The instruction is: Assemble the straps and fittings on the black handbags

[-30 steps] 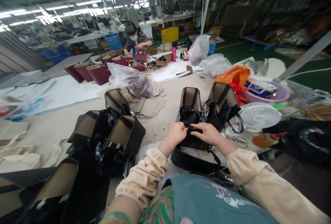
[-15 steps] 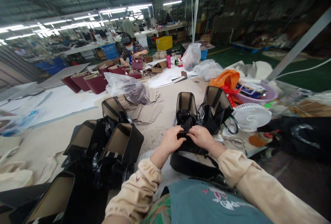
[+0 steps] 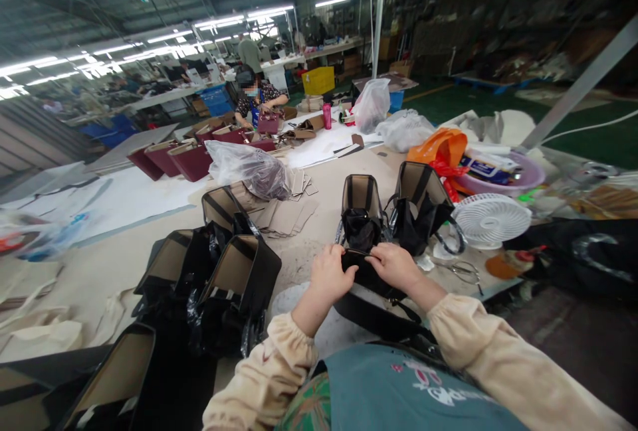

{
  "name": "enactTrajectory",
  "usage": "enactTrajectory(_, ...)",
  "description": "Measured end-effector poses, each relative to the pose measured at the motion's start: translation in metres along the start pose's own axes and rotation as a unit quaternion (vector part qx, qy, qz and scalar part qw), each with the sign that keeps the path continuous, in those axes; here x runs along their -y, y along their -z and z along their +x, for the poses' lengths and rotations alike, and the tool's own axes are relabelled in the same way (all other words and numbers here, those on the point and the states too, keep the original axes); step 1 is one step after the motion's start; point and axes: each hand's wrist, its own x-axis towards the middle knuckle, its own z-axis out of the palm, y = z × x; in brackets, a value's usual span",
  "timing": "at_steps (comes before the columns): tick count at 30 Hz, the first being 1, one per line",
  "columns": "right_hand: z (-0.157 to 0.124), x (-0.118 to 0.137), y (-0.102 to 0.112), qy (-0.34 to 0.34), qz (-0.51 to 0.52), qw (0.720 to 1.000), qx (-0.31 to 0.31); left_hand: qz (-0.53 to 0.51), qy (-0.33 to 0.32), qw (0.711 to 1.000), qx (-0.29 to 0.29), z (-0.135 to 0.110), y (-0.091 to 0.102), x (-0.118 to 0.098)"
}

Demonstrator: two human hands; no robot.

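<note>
Over workbench (image 3: 336, 172), pinching black bag piece (image 3: 359, 261) narrowly by top edge w/ L hand (image 3: 326, 276) & R hand (image 3: 397, 268), approx. 5 o'clock of view, prob. pressing edge, next calling for even grip, w/ open bag (image 3: 362, 200) at 12, more bags (image 3: 268, 268) at 9, scissors (image 3: 463, 273) at 3 from hands.

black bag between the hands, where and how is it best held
Probably by the thin upper edge of the black bag, from the near side, thumbs toward the body: that edge faces up and runs crosswise between the left hand and right hand, each pinching it.
</note>
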Motion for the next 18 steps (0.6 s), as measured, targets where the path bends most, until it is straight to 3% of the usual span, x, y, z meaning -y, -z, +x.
enactTrajectory(6, 0.002, -0.001, -0.003, 0.003, 0.016, 1.000, 0.001, 0.080, -0.021, 0.997, -0.010, 0.007, -0.006, -0.003)
enactTrajectory(12, 0.002, -0.003, -0.001, 0.011, 0.021, 1.000, 0.000, 0.117, -0.037, 0.991, 0.044, 0.019, -0.003, -0.004)
enactTrajectory(18, 0.002, -0.004, 0.000, 0.003, 0.026, 1.000, 0.000, 0.033, -0.036, 0.998, 0.043, 0.016, -0.004, 0.010)
